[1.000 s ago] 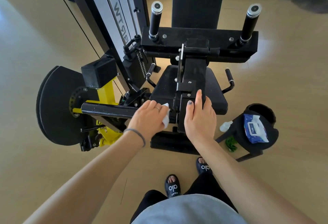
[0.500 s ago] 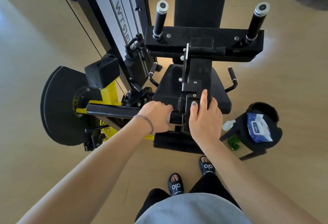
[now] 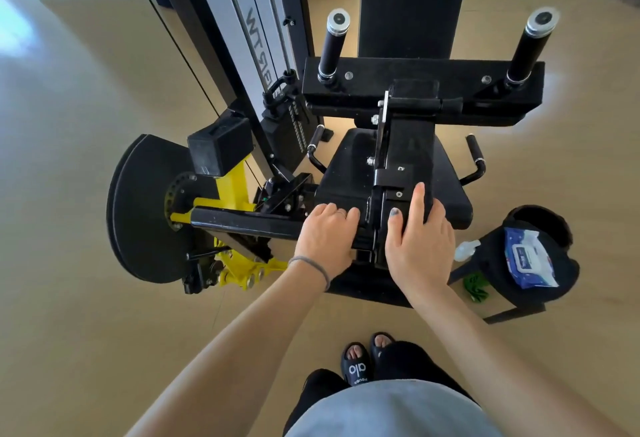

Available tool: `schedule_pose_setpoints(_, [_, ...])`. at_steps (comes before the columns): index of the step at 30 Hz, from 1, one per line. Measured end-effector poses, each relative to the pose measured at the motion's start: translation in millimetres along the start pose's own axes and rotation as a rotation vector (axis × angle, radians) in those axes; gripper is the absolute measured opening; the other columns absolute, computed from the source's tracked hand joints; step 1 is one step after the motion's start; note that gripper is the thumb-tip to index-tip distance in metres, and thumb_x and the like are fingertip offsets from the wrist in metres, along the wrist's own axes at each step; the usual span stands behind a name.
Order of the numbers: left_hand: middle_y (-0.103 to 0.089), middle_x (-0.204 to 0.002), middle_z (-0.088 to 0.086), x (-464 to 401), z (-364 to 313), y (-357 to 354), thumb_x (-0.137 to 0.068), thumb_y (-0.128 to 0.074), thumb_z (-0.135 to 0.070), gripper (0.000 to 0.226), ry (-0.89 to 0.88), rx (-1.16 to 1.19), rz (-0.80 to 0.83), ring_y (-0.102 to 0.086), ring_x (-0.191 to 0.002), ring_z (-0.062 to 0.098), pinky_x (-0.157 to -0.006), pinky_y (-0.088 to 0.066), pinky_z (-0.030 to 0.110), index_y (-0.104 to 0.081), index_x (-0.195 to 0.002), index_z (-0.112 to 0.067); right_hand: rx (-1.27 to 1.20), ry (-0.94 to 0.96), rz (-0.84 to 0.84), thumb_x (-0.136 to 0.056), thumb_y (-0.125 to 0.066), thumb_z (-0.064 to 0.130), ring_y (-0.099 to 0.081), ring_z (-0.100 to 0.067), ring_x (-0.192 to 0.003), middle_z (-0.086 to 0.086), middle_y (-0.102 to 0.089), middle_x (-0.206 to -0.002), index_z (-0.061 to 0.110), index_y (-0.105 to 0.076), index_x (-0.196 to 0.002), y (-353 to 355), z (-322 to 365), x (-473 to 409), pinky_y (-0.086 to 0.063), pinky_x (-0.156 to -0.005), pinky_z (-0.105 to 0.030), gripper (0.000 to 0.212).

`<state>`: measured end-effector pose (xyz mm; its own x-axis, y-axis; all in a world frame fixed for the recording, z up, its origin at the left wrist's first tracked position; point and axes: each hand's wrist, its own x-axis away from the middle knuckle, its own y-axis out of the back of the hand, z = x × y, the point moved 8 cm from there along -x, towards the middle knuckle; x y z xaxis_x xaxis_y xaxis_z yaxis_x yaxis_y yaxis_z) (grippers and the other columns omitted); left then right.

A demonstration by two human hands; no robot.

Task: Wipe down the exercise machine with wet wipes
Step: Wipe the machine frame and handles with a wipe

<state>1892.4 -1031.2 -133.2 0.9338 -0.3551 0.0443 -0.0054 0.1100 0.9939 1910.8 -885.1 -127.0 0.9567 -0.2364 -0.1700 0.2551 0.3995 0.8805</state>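
Black exercise machine (image 3: pixel 391 173), long axis running away from the feet toward the upright back pad. Horizontal bar (image 3: pixel 242 223) pointing out leftward from the central bracket (image 3: pixel 398 173), ending beside the round black disc (image 3: pixel 138 208). Left hand (image 3: pixel 325 237) curled over the bar just left of the bracket; wipe hidden, so cannot tell. Right hand (image 3: pixel 417 239) flat, fingers straight, pressing on the bracket. Wet wipes pack (image 3: pixel 528 256) atop a black stool (image 3: pixel 491 263), right of the bracket.

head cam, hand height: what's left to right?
black disc → yellow bracket → left hand → right hand → white bottle → wet wipes pack
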Motion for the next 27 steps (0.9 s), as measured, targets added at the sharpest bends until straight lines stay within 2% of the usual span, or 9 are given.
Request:
schedule_pose_setpoints(5, [-0.064,-0.08,-0.004,-5.2,25.8,-3.9,-0.081,-0.066,-0.036,0.028,-0.046,0.042,0.149,-0.059,-0.078,0.02,-0.072,-0.049,0.031,-0.053,-0.101,-0.022,-0.028,0.01,0.004,-0.107,-0.034,0.041,-0.056,-0.034,-0.117,-0.02,-0.052,-0.139,0.014,-0.03,-0.157,-1.6,-5.2,-2.6,-0.05,-0.098,-0.046,0.057])
schedule_pose_setpoints(8, [-0.062,-0.085,-0.007,2.6,71.5,-8.0,-0.084,-0.062,-0.045,0.031,0.011,0.084,0.379,-0.058,-0.08,0.017,-0.068,-0.048,0.03,-0.054,-0.108,-0.028,-0.015,0.026,0.009,-0.104,-0.032,0.043,-0.051,-0.037,-0.127,-0.023,-0.049,-0.143,0.012,-0.03,-0.157,-1.9,-4.9,-2.3,-0.043,-0.108,-0.049,0.061])
schedule_pose_setpoints(10, [-0.06,-0.089,-0.007,13.1,91.1,-6.9,-0.084,-0.064,-0.041,0.035,0.036,0.087,0.455,-0.057,-0.083,0.017,-0.068,-0.044,0.028,-0.053,-0.114,-0.028,0.037,0.035,0.021,-0.103,-0.031,0.043,-0.044,-0.042,-0.135,-0.028,-0.044,-0.148,0.008,-0.03,-0.156,-1.9,-3.0,-2.4,-0.035,-0.116,-0.054,0.064])
schedule_pose_setpoints(13, [-0.064,-0.095,-0.002,9.4,78.4,-0.8,-0.084,-0.063,-0.03,0.033,-0.001,0.038,0.356,-0.06,-0.09,0.021,-0.072,-0.043,0.028,-0.053,-0.115,-0.025,0.098,0.116,-0.002,-0.105,-0.029,0.042,-0.032,-0.043,-0.145,-0.03,-0.033,-0.155,0.003,-0.031,-0.156,9.2,16.6,-0.8,-0.024,-0.122,-0.055,0.064])
schedule_pose_setpoints(15, [-0.065,-0.096,-0.003,6.7,53.6,-0.8,-0.083,-0.065,-0.028,0.031,-0.042,0.003,0.233,-0.06,-0.092,0.021,-0.081,-0.047,0.031,-0.053,-0.111,-0.023,0.094,0.233,0.006,-0.106,-0.028,0.042,-0.027,-0.039,-0.149,-0.026,-0.031,-0.159,0.004,-0.031,-0.156,10.7,47.1,2.0,-0.02,-0.124,-0.053,0.063])
schedule_pose_setpoints(19, [-0.064,-0.109,0.002,25.9,35.3,-3.7,-0.089,-0.065,-0.022,0.034,-0.116,-0.04,-0.018,-0.057,-0.102,0.023,-0.095,-0.048,0.036,-0.059,-0.121,-0.014,0.059,0.39,0.127,-0.108,-0.021,0.041,-0.034,-0.029,-0.149,-0.013,-0.047,-0.153,0.008,-0.04,-0.153,-19.0,107.5,13.9,-0.021,-0.125,-0.048,0.059])
schedule_pose_setpoints(22, [-0.064,-0.106,0.002,47.1,91.6,-3.3,-0.089,-0.068,-0.021,0.032,-0.171,-0.105,-0.119,-0.06,-0.1,0.022,-0.093,-0.05,0.035,-0.058,-0.118,-0.014,0.006,0.366,0.209,-0.107,-0.012,0.044,-0.055,-0.022,-0.131,-0.004,-0.07,-0.125,0.011,-0.063,-0.134,-50.8,125.0,20.7,-0.022,-0.125,-0.045,0.066])
schedule_pose_setpoints(24, [-0.064,-0.104,0.001,62.0,152.7,-6.4,-0.088,-0.068,-0.019,0.027,-0.119,-0.144,-0.102,-0.061,-0.099,0.022,-0.091,-0.051,0.034,-0.058,-0.113,-0.016,0.026,0.334,0.167,-0.108,-0.009,0.043,-0.066,-0.017,-0.105,0.004,-0.075,-0.094,0.017,-0.075,-0.104,-59.1,130.3,24.4,-0.029,-0.121,-0.043,0.07])
schedule_pose_setpoints(27, [-0.065,-0.101,0.001,74.2,209.9,-16.4,-0.085,-0.074,-0.022,0.028,-0.102,-0.187,-0.013,-0.061,-0.097,0.022,-0.089,-0.053,0.034,-0.059,-0.108,-0.018,0.106,0.304,0.069,-0.109,-0.009,0.041,-0.061,-0.017,-0.065,0.009,-0.06,-0.06,0.021,-0.059,-0.064,-57.0,137.5,24.0,-0.048,-0.094,-0.04,0.07])
